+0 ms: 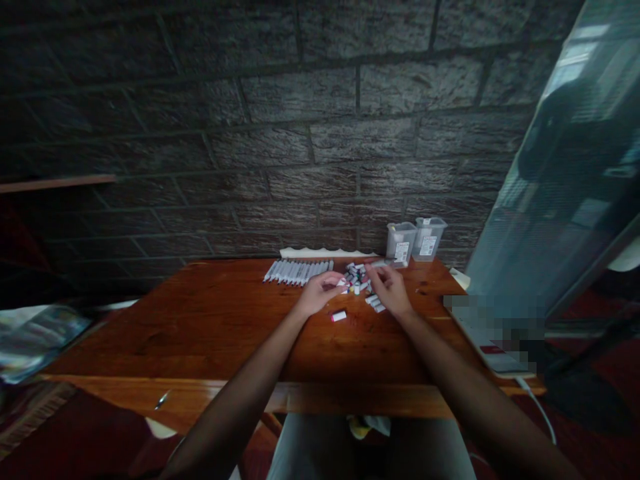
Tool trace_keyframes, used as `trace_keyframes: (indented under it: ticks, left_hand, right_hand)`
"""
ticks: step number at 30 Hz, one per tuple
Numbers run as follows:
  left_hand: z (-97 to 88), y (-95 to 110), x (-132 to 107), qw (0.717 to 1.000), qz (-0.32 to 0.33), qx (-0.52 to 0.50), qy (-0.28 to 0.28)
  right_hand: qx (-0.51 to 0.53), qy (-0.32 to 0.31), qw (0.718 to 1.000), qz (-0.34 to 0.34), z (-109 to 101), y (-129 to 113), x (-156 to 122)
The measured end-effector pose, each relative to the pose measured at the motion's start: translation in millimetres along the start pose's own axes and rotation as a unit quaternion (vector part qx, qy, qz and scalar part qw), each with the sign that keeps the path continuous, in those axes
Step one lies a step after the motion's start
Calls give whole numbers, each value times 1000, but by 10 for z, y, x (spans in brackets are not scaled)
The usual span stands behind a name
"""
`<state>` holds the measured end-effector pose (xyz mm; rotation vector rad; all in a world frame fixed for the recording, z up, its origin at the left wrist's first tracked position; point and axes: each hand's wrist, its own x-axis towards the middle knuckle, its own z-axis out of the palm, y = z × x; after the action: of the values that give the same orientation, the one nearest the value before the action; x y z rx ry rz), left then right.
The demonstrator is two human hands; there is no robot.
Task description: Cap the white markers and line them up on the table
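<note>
My left hand [320, 293] is closed in a pinch around a small white marker cap [343, 283] at the left side of a loose heap. That heap of short white marker caps [356, 272], some with coloured ends, lies between my two hands. My right hand [391, 291] is at the heap's right edge, its thumb and fingers bent but apart, with nothing plainly held. Several white pieces [375, 303] lie side by side just below it. Nearer to me, a single white cap with a pink-red end [339, 316] rests alone on the wood.
A row of white markers [299, 271] lies behind my left hand on the wooden table [225, 333]. Two clear plastic containers [401, 241] stand by the brick wall, near a long white strip [327, 253]. At right are a laptop-like device [465, 320] and its cable [543, 410].
</note>
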<state>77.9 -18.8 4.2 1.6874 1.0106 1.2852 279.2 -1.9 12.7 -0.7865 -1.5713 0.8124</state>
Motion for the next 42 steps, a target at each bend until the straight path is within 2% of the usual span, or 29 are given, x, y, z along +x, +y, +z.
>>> trace_keyframes:
  ticks: [3, 7, 12, 20, 26, 33, 35, 38, 39, 42]
  left_hand:
    - [19, -12, -13, 1000, -2, 3, -5]
    - [37, -34, -10, 1000, 1, -6, 1]
    - [41, -43, 17, 1000, 8, -18, 17]
    - [28, -2, -2, 999, 12, -16, 50]
    - [26, -46, 2, 999, 19, -1, 42]
    - [48, 4, 0, 998, 11, 3, 56]
    - [57, 22, -7, 999, 1, -13, 50]
    - [63, 31, -14, 998, -22, -47, 25]
    - [59, 33, -12, 998, -26, -57, 23]
    - [32, 54, 0, 996, -26, -80, 40]
  right_hand:
    - [-22, 30, 999, -3, 57, -57, -26]
    - [-21, 61, 997, -44, 92, -140, -40]
    - [-47, 26, 996, -71, 88, -145, -56]
    - [-65, 4, 994, -86, 115, -131, -82]
    - [-45, -18, 996, -81, 127, -105, -74]
    - [-94, -29, 989, -107, 137, -114, -105]
    - [-125, 4, 986, -108, 67, -108, -68]
    - [-141, 140, 977, -76, -111, -61, 29]
    - [-142, 165, 974, -66, -169, -41, 58]
    - [-156, 157, 973, -66, -256, 0, 96]
